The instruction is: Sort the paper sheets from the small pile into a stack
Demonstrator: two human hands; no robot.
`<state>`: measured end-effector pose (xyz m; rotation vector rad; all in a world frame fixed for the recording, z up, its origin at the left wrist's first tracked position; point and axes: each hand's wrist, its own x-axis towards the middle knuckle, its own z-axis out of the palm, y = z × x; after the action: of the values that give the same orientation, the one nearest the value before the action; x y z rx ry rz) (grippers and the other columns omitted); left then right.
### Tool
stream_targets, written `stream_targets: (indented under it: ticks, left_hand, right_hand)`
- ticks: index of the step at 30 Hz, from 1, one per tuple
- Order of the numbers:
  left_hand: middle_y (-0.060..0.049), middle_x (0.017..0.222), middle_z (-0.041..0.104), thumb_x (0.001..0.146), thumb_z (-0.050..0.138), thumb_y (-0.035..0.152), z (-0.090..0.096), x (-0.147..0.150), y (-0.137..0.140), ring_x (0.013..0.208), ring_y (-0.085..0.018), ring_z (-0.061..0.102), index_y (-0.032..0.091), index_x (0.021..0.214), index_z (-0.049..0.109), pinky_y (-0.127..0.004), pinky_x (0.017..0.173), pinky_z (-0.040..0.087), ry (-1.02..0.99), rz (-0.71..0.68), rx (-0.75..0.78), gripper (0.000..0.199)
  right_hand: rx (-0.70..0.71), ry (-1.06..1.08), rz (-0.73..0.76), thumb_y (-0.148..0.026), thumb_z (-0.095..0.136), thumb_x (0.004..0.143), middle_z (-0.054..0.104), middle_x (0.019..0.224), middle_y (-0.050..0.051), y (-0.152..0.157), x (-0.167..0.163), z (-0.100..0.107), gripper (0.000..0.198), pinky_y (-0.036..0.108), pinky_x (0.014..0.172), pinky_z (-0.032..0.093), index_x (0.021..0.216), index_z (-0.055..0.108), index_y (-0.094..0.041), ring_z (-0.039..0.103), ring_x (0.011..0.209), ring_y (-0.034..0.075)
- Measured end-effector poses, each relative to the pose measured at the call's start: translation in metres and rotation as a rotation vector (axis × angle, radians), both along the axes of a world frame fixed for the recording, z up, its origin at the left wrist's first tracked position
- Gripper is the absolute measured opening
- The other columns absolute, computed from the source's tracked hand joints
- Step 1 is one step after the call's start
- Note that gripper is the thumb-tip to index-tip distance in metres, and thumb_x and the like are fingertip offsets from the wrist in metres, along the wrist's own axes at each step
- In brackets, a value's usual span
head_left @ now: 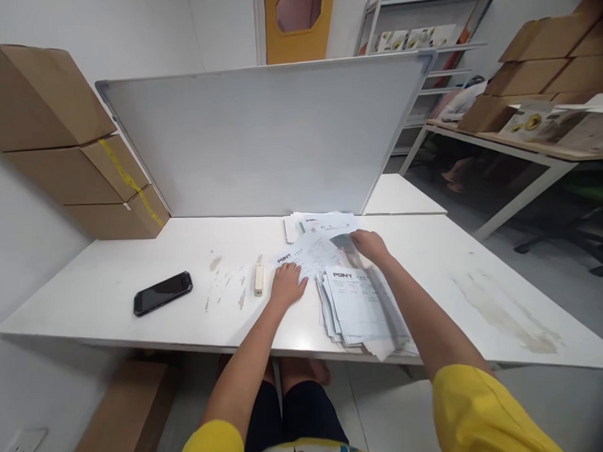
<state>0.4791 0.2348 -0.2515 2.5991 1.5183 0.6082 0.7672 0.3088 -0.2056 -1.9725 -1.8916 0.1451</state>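
A printed paper sheet (312,250) with a PONY heading lies at an angle on the white desk. My left hand (286,284) rests on its lower left end, fingers laid flat. At the sheet's far right end my right hand (370,246) has its fingers closed on the paper, where a dark grey patch shows. Behind it is another pile of papers (331,221) by the whiteboard. A thick, uneven stack of printed papers (361,303) sits near the front edge, below my right forearm. A small cream oblong object (258,279) lies left of my left hand.
On the desk (187,348), a black phone (163,293) lies to the left. A whiteboard (263,141) stands across the back. Cardboard boxes (102,170) are stacked at the left end. Beyond, on the right, are a shelf rack (434,48) and another table (521,141) with boxes.
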Motion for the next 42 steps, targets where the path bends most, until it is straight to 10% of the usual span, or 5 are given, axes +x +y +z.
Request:
stream_targets:
  ticks: [10,20,25,34,42]
  left_hand:
    - [-0.014,0.150,0.035,0.078,0.057,0.054,-0.004,-0.042,-0.140,0.138,-0.035,0.029,0.022,0.143,0.035,-0.051,0.108,0.029,0.001,-0.099,-0.175,0.076]
    - [-0.008,0.102,0.068,0.086,0.039,0.008,0.017,-0.093,-0.189,0.109,-0.025,0.057,0.027,0.103,0.067,-0.046,0.097,0.043,-0.096,-0.093,0.030,0.038]
    - [-0.005,0.124,0.060,0.084,0.047,0.011,-0.010,-0.119,-0.207,0.132,-0.029,0.038,0.030,0.092,0.072,-0.053,0.111,0.027,-0.454,0.272,0.191,0.032]
    - [-0.003,0.149,0.039,0.088,0.046,0.058,-0.008,-0.102,-0.236,0.135,-0.025,0.040,0.036,0.141,0.038,-0.039,0.106,0.041,-1.771,0.496,-0.423,0.057]
    - [-0.011,0.108,0.071,0.064,0.080,0.040,0.018,-0.115,-0.216,0.103,-0.032,0.065,0.018,0.106,0.066,-0.045,0.089,0.053,-1.600,0.664,-0.557,0.049]
  right_hand:
    - [0.188,-0.062,0.387,-0.026,0.042,0.090,0.067,0.107,0.013,-0.154,-0.079,0.010,0.035,0.038,0.084,0.041,0.117,0.063,-0.021,0.058,0.097,0.025]
    - [0.673,0.686,-0.179,-0.039,0.044,0.087,0.068,0.092,0.009,-0.243,-0.157,0.016,0.030,0.040,0.075,0.053,0.100,0.066,-0.022,0.065,0.087,0.026]
    - [0.680,0.366,0.027,-0.031,0.044,0.092,0.071,0.073,0.007,-0.267,-0.184,-0.023,0.030,0.035,0.070,0.055,0.084,0.071,-0.022,0.067,0.071,0.022]
    - [0.497,0.151,0.242,-0.014,0.039,0.092,0.061,0.128,0.009,-0.272,-0.206,-0.076,0.046,0.049,0.098,0.048,0.136,0.049,-0.023,0.056,0.118,0.026]
    - [0.282,0.229,0.291,-0.021,0.048,0.088,0.061,0.128,0.004,-0.282,-0.213,-0.083,0.039,0.049,0.096,0.042,0.125,0.060,-0.025,0.051,0.114,0.028]
